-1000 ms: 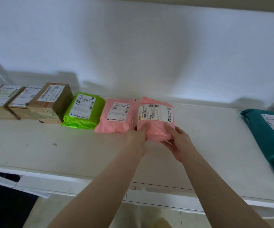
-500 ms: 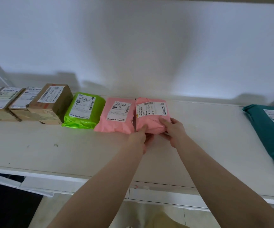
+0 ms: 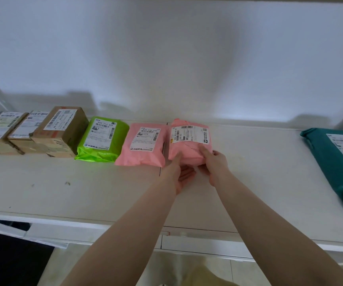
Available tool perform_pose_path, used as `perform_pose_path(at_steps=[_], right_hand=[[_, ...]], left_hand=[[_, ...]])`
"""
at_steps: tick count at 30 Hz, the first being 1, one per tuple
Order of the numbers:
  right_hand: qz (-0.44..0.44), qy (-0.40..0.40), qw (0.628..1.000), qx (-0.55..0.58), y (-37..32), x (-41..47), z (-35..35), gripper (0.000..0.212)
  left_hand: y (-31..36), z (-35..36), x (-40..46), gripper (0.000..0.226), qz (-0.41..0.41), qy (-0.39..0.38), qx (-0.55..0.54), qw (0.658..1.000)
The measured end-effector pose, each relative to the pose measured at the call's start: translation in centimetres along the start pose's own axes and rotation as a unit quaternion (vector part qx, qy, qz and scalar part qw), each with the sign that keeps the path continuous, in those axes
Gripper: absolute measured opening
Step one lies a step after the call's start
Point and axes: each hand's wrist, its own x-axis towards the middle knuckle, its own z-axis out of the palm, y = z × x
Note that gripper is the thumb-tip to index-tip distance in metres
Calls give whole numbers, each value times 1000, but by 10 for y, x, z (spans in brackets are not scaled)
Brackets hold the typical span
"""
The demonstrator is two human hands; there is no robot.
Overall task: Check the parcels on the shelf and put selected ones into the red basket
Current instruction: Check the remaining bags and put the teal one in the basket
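Nearest the camera, two bare forearms reach up from the bottom edge over the front lip of the white shelf (image 3: 42, 195). The shelf's front half is bare on both sides of the arms, apart from a few small specks on the left. Left hand (image 3: 179, 174) grips the near left corner of a pink parcel (image 3: 189, 145), thumb on top, palm open underneath. Right hand (image 3: 214, 162) grips the near right corner, fingers laid across the top. The pink parcel sits at mid-shelf, label facing up, its near end in the hands; whether it is raised off the surface cannot be told. Just beside it on the left lies a second pink bag (image 3: 143, 146), a narrow gap between them. Then a green bag (image 3: 101, 141), touching a row of cardboard boxes (image 3: 61, 131) that runs to the left edge. Right of the held parcel is a wide open stretch, ending at a teal bag (image 3: 337, 162) by the right edge. Behind everything stands a plain white wall (image 3: 166, 58).
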Motion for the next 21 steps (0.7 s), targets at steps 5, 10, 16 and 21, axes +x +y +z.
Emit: perform_pose_path(at_steps=[5,10,16,21], right_hand=[[-67,62,993,-70,1,5,-6,47],[-86,68,987,-120,1,1,-11,40],[-100,36,959,-262,4,7,-14,45],[-99,2,954,-282,3,3,-11,48]], left_hand=[[-1,7,3,44,2,-10,40,999],[-1,15,-1,43,-7,-20,65,998],[-2,17,-3,46,-15,-34,54,998],[0,17,-3,51,-20,-25,40,999]])
